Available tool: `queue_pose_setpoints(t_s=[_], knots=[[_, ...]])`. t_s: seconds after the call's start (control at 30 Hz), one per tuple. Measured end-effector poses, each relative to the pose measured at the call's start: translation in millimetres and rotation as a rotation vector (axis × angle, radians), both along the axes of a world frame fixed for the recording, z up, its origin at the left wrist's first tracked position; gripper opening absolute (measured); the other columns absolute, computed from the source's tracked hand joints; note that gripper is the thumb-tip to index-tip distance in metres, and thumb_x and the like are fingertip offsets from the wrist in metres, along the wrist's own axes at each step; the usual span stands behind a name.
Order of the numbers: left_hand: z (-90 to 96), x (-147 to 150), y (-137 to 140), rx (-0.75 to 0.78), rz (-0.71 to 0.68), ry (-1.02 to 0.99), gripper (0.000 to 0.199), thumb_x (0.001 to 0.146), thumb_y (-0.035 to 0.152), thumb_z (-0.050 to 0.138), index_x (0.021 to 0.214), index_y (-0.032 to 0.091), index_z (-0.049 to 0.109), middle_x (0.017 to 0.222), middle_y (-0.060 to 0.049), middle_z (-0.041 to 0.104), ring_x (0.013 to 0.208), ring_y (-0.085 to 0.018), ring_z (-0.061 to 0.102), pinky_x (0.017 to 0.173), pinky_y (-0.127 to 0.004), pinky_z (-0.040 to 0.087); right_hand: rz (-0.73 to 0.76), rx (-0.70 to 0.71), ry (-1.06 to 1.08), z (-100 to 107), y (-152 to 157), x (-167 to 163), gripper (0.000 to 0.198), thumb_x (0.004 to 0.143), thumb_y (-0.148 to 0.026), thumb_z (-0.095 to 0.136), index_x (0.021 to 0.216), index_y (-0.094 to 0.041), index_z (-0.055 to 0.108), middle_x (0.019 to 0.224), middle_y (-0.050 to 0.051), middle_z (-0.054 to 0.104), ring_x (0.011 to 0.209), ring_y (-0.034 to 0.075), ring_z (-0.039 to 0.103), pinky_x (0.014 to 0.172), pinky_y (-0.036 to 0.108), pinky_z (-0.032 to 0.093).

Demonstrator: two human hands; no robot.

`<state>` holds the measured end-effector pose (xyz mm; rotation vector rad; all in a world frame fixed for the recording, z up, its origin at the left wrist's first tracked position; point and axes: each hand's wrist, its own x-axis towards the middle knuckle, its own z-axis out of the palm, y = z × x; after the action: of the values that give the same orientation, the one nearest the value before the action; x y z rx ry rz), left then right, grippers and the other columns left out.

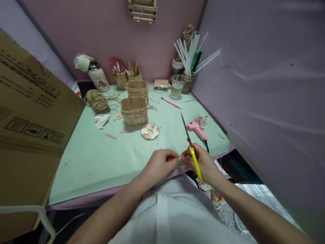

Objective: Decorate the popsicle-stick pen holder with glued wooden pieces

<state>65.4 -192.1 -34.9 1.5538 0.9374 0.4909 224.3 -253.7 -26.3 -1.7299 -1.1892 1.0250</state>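
While the left hand (160, 162) pinches a tiny pale scrap (179, 158), possibly a wood chip, between closed fingertips, the right hand (203, 162) touches it and grips yellow-handled scissors (191, 145), blades shut, pointing away. Beyond them stand 2 ribbed stick baskets (134, 110). Print on the cardboard box (30, 101) is unreadable.

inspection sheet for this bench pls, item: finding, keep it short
Surface: pale green table cover, scattered with small scraps.
Job's things: yellow-handled scissors in the right hand, blades pointing away; a tiny piece pinched between both hands.
Clutter: two stick baskets, twine coils, dish of offcuts, pink glue gun, pink pen, plastic cup, flask.
Grippers: left hand fingers pinched shut; right closed on scissors.
Cables: black cord from glue gun over the table edge.
Surroundings: cardboard box left, pink walls.
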Motion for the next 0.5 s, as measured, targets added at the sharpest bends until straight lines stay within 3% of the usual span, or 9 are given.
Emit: queue_pose_setpoints(t_s=[0.3, 0.5], knots=[[-6.7, 1, -4, -0.042, -0.039, 0.030, 0.018, 0.073, 0.028, 0.056, 0.069, 0.017, 0.070, 0.062, -0.001, 0.064, 0.057, -0.014, 0.052, 0.055, -0.024, 0.034, 0.036, 0.021, -0.027, -13, -4, 2, 0.030, 0.075, -0.040, 0.067, 0.078, -0.022, 0.043, 0.073, -0.004, 0.054, 0.062, 0.012, 0.047, 0.056, 0.025, 0.037], [-5.9, 5, -5, -0.252, 0.172, -0.183, 0.015, 0.070, 0.032, 0.065, 0.066, 0.017, 0.066, 0.063, -0.002, 0.063, 0.058, -0.013, 0.052, 0.059, -0.024, 0.039, 0.082, -0.016, -0.116, -9, -23, 11, 0.032, 0.080, -0.047, 0.061, 0.077, -0.023, 0.040, 0.066, -0.006, 0.040, 0.060, 0.012, 0.038, 0.055, 0.025, 0.036]])
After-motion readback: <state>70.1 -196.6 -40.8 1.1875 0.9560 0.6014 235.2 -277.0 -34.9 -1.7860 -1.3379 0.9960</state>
